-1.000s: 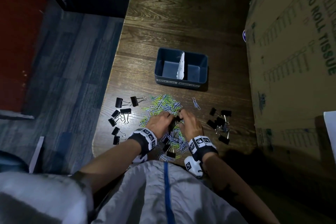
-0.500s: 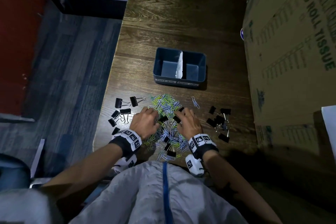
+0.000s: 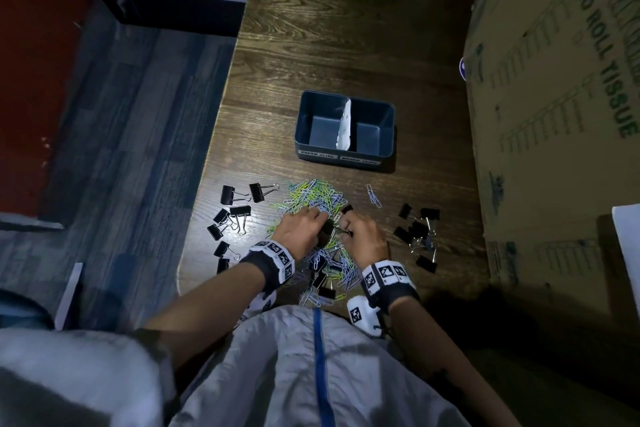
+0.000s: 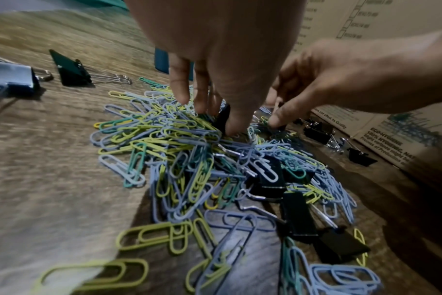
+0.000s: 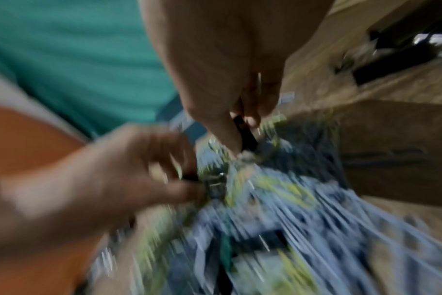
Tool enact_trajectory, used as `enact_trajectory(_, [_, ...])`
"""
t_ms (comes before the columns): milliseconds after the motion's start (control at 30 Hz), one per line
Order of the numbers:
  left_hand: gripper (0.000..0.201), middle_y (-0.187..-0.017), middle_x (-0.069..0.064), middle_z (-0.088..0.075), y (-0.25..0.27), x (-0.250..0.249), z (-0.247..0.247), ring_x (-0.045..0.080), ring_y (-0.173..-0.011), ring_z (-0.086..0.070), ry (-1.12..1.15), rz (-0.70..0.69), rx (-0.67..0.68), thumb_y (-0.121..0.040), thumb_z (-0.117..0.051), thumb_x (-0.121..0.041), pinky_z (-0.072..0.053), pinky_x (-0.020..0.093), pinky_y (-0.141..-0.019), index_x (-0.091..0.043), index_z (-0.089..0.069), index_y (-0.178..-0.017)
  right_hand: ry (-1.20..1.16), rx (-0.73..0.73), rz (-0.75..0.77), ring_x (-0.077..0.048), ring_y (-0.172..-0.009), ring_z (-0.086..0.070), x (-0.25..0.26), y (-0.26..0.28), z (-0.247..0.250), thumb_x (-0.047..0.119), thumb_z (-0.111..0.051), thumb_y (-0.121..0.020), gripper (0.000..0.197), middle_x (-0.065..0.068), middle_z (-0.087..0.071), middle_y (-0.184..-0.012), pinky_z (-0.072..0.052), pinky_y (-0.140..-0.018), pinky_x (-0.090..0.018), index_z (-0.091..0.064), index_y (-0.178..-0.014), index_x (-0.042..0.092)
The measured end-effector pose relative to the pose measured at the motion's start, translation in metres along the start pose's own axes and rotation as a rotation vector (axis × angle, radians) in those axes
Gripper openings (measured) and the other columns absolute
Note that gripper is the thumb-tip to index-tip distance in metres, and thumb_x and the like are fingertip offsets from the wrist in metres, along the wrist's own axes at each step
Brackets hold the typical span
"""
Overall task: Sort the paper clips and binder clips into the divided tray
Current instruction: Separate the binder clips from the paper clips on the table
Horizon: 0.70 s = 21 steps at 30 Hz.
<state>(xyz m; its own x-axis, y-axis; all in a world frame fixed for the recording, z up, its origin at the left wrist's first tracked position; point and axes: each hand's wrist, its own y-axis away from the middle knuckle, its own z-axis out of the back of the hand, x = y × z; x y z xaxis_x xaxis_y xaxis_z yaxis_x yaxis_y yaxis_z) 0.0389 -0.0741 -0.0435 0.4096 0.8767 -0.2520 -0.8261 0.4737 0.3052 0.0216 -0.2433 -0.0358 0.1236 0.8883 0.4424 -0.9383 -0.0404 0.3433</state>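
Observation:
A pile of coloured paper clips (image 3: 313, 196) (image 4: 179, 151) with black binder clips mixed in lies near the table's front edge. Both hands are down in its middle, close together. My left hand (image 3: 318, 224) (image 4: 215, 119) pinches a black binder clip (image 3: 327, 230) (image 4: 222, 118) between thumb and fingers. My right hand (image 3: 346, 224) (image 5: 245, 127) pinches another black binder clip (image 3: 346, 209) (image 5: 246, 131); that view is blurred. The dark blue divided tray (image 3: 300, 125) stands beyond the pile with a white paper divider (image 3: 346, 125); both compartments look empty.
Loose binder clips lie in a left group (image 3: 235, 215) and a right group (image 3: 419, 232). One paper clip (image 3: 373, 196) lies apart. A large cardboard box (image 3: 554, 114) walls the right side. The table edge (image 3: 207, 184) drops to the floor on the left.
The hands, spread apart in the pile half a second ago, have come back together at its middle. Each now pinches a black binder clip.

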Motion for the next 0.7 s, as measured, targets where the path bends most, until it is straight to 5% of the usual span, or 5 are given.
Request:
enact_trajectory(67, [0.026, -0.101, 0.007, -0.063, 0.004, 0.002, 0.000, 0.024, -0.085, -0.059, 0.083, -0.016, -0.058, -0.083, -0.062, -0.005, -0.056, 0.036, -0.063, -0.011, -0.054, -0.107, -0.102, -0.042, -0.062, -0.018, -0.084, -0.064, -0.005, 0.001, 0.011, 0.014, -0.075, -0.087, 0.016, 0.006, -0.066, -0.095, -0.053, -0.070, -0.031, -0.066, -0.099, 0.022])
enact_trajectory(167, [0.011, -0.090, 0.001, -0.061, 0.012, 0.010, 0.001, 0.019, -0.072, -0.059, 0.342, 0.000, -0.151, -0.088, -0.062, -0.006, -0.056, 0.030, -0.060, -0.011, -0.058, -0.097, -0.190, -0.141, -0.100, -0.010, -0.084, -0.060, -0.022, 0.002, 0.031, 0.006, -0.074, -0.087, 0.017, 0.009, -0.064, -0.093, -0.043, -0.066, -0.013, -0.068, -0.098, 0.018])
enact_trajectory(333, [0.008, -0.092, -0.007, -0.062, 0.031, 0.052, 0.009, 0.007, -0.077, -0.059, 0.487, 0.170, -0.293, -0.090, -0.064, -0.012, -0.051, 0.018, -0.068, -0.018, -0.060, -0.094, -0.123, -0.176, -0.254, -0.023, -0.090, -0.066, -0.078, -0.009, 0.062, 0.000, -0.069, -0.085, 0.019, -0.009, -0.072, -0.100, -0.047, -0.083, -0.026, -0.075, -0.086, 0.017])
enact_trajectory(500, [0.009, -0.094, 0.002, -0.069, 0.060, 0.099, 0.014, 0.025, -0.083, -0.063, 0.325, 0.401, -0.285, -0.085, -0.069, -0.020, -0.048, 0.033, -0.069, -0.019, -0.068, -0.095, -0.088, -0.122, -0.368, -0.025, -0.102, -0.067, -0.107, -0.011, 0.073, -0.004, -0.060, -0.088, 0.027, -0.007, -0.075, -0.106, -0.043, -0.086, -0.022, -0.078, -0.091, 0.016])
enact_trajectory(700, [0.023, -0.106, 0.010, -0.064, 0.071, 0.114, 0.009, 0.032, -0.092, -0.064, 0.254, 0.371, -0.184, -0.084, -0.069, -0.013, -0.054, 0.041, -0.076, -0.013, -0.068, -0.108, -0.040, -0.053, -0.335, -0.026, -0.116, -0.059, -0.107, -0.020, 0.074, -0.007, -0.062, -0.088, 0.032, -0.009, -0.066, -0.120, -0.048, -0.096, -0.036, -0.073, -0.097, 0.022])
